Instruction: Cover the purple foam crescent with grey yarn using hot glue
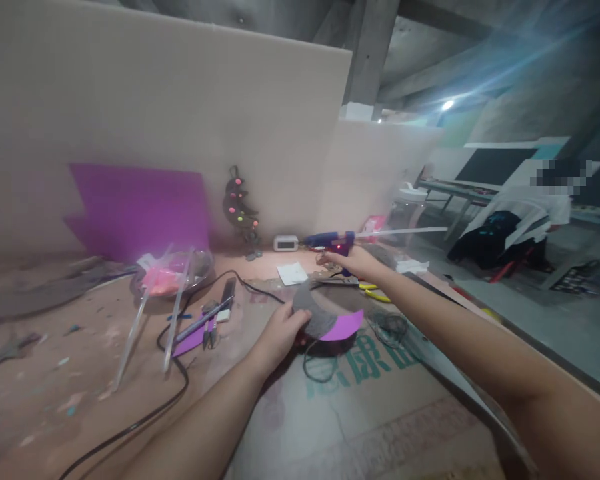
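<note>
My left hand (280, 331) pinches a grey crescent (314, 313), its thumb lying on top. A bright purple piece (347, 325) shows at the crescent's right end. Below it hangs a loop of dark cord (319, 379). Farther forward, my right hand (357, 262) is closed around the handle of a blue hot glue gun (329, 239). A long whitish glue stick (405, 231) sticks out of the gun's rear to the right, and a small red light glows on its body. The gun's nozzle points left, apart from the crescent.
Yellow-handled pliers (377, 293) and tangled cord (387, 328) lie by my right forearm. Leftward are a clear bowl (200, 270), glue sticks (177, 313), pens and a black cable (145, 419). A decorated dark moon (237, 203) stands against the back panel. A person (525, 207) sits far right.
</note>
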### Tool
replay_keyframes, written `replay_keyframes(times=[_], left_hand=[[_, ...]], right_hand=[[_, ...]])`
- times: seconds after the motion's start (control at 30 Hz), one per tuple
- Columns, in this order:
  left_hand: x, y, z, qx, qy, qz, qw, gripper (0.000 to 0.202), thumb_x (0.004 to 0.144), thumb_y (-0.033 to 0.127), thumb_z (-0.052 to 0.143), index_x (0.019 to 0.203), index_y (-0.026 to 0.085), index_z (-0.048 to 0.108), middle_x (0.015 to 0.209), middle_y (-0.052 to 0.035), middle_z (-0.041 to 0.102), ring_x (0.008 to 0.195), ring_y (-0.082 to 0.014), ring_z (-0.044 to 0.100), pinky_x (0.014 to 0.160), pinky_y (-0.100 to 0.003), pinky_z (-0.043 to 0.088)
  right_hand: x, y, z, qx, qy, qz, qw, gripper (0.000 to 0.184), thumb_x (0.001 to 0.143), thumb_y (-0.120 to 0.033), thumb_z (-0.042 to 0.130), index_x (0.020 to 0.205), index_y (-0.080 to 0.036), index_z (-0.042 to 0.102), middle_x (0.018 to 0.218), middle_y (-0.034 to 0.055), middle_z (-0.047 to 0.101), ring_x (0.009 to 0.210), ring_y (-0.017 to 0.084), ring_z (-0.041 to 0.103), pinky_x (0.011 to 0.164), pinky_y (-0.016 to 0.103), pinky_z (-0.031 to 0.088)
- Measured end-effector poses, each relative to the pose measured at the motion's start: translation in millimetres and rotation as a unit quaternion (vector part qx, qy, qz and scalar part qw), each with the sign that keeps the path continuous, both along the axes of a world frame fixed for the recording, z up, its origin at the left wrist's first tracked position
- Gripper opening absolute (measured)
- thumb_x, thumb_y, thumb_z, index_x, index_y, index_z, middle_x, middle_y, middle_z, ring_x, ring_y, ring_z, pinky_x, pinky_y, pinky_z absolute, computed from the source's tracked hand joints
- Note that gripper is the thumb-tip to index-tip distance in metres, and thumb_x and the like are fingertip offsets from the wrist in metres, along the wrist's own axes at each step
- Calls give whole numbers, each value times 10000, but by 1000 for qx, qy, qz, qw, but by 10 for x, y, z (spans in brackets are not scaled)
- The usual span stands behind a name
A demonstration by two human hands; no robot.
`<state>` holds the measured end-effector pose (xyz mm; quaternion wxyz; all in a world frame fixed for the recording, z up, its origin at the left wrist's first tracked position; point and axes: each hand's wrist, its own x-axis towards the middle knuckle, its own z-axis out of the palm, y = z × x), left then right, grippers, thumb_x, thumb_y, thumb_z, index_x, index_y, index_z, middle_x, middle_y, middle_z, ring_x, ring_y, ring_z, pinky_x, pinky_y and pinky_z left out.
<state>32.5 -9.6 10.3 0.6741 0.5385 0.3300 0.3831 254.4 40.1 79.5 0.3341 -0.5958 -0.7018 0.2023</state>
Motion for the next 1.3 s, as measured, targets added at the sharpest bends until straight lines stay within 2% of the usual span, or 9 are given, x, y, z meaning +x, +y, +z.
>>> replay_keyframes(times=[0.2,0.33,0.53,0.67,0.8,0.9,1.07,1.2,1.3], left_hand=[[10,36,-54,16,5,-7,1000,161,687,309,561,758,167,540,532,47,509,398,-71,421,389,-182,318],[18,46,-58,22,7,-4,1000,174,693,314,561,786,168,546,549,47,525,395,-70,429,389,-181,330],[-5,45,-19,2,16,17,1000,183,697,339,541,764,170,519,504,49,523,374,-65,436,376,-164,320],[-15,88,-51,-24,-21,44,999,207,701,362,557,764,172,502,485,50,515,371,-67,446,367,-156,304],[-16,143,-92,-35,-35,104,993,270,696,405,592,808,175,505,489,47,533,359,-73,449,347,-158,282],[-32,161,-100,-21,-24,167,985,274,718,423,589,831,190,500,506,57,538,358,-70,447,340,-152,274],[-63,149,-79,9,7,213,977,232,735,392,593,821,192,514,509,60,524,386,-73,460,360,-151,311],[-86,158,-100,16,17,201,979,225,777,396,571,847,186,530,529,53,532,393,-68,447,370,-154,313],[-98,172,-131,14,25,194,981,235,797,409,570,841,183,528,534,49,534,412,-69,454,388,-157,328]], right_hand=[[-395,333,-288,-42,-62,9,997,342,860,-411,555,800,-132,744,762,66,740,745,210,672,691,263,496],[-576,579,-439,-35,-57,-5,998,261,827,-366,616,816,-126,718,778,67,735,775,221,676,700,258,487],[-667,685,-343,5,-8,-22,1000,248,860,-340,568,830,-139,711,834,81,747,808,226,692,746,288,513],[-432,441,-141,75,37,-45,996,284,872,-392,538,869,-164,707,920,84,747,942,230,678,885,333,492],[-106,-11,30,135,101,-107,980,318,836,-406,573,1034,-168,645,1033,108,726,959,236,675,871,371,508],[41,-393,77,137,177,-82,971,287,806,-421,610,956,-178,638,1010,109,723,844,218,692,807,370,536],[87,-815,-89,80,119,-51,988,265,788,-450,623,796,-187,653,726,54,693,659,189,653,655,320,542],[5,-926,-339,63,32,-39,997,295,821,-483,574,750,-208,656,692,48,692,648,201,656,591,301,549],[-52,-959,-469,95,19,23,995,301,866,-494,518,788,-238,656,749,49,708,716,223,676,660,326,583]])
